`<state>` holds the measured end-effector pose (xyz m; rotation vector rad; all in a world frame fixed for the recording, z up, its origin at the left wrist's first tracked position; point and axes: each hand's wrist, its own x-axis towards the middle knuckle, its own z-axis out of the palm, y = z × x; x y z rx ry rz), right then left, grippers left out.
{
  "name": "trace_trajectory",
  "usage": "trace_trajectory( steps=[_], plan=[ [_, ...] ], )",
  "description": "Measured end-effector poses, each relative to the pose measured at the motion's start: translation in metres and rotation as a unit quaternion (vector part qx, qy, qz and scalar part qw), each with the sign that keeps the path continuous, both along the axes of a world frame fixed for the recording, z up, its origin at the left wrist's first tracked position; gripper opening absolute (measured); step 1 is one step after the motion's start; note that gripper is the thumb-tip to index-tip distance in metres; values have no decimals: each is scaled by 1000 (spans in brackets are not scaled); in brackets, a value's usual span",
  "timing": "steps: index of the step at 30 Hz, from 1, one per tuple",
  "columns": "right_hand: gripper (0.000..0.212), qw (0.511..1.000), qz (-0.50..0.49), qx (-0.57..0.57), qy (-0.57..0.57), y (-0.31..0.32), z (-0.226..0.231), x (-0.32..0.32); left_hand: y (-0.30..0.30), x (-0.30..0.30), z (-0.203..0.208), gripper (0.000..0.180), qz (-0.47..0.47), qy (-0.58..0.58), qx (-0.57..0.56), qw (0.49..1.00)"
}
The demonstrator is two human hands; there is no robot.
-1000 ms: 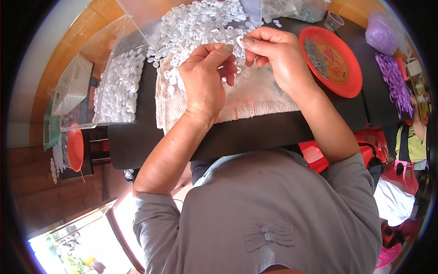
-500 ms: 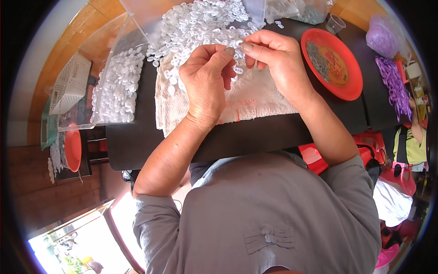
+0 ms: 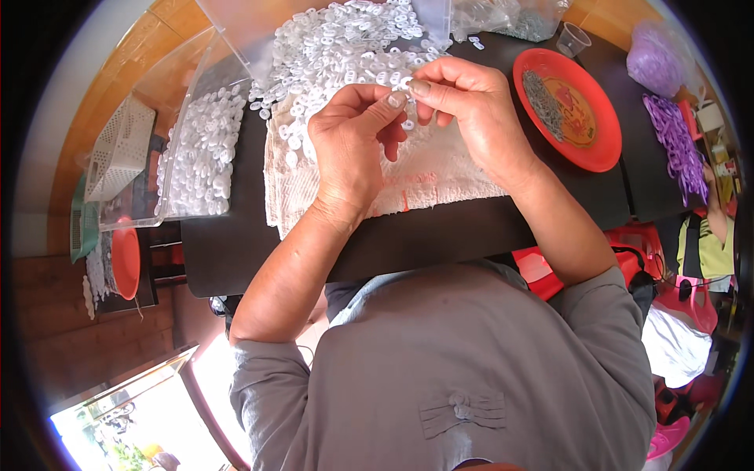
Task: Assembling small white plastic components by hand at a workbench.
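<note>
My left hand [image 3: 349, 145] and my right hand [image 3: 479, 118] meet fingertip to fingertip over a folded cream towel [image 3: 400, 184]. Between my right thumb and forefinger is a small white oval plastic piece [image 3: 405, 82]. My left thumb and forefinger are pinched beside it; whatever they hold is too small to make out. Just beyond my hands a large heap of similar white pieces [image 3: 338, 43] spreads onto the towel's far edge. Some of them lie loose near my left knuckles.
A clear tub [image 3: 169, 206] holding more white pieces stands left. On the right sit a red plate [image 3: 605, 149] with thin grey metal bits, a clear cup [image 3: 574, 39], and purple strips [image 3: 677, 149]. A plastic bag [image 3: 534, 20] lies at the back. A person's yellow-green garment shows far right [image 3: 715, 251].
My two sets of fingertips have come closer together, the right hand shifting slightly left. The left thumb has turned so its nail shows more. The heap looks much the same.
</note>
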<state>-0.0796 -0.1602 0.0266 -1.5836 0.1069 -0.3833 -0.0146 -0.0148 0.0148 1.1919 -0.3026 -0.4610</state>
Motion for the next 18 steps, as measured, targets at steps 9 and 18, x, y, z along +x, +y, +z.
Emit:
trace_trajectory(
  steps=[9,18],
  plan=[
    [16,999,48,-14,16,-2,-1,1,0,0,-2,7,-1,20,-19,1000],
    [19,996,44,-64,37,-10,2,4,5,9,1,18,-60,2,3,998]
  ],
)
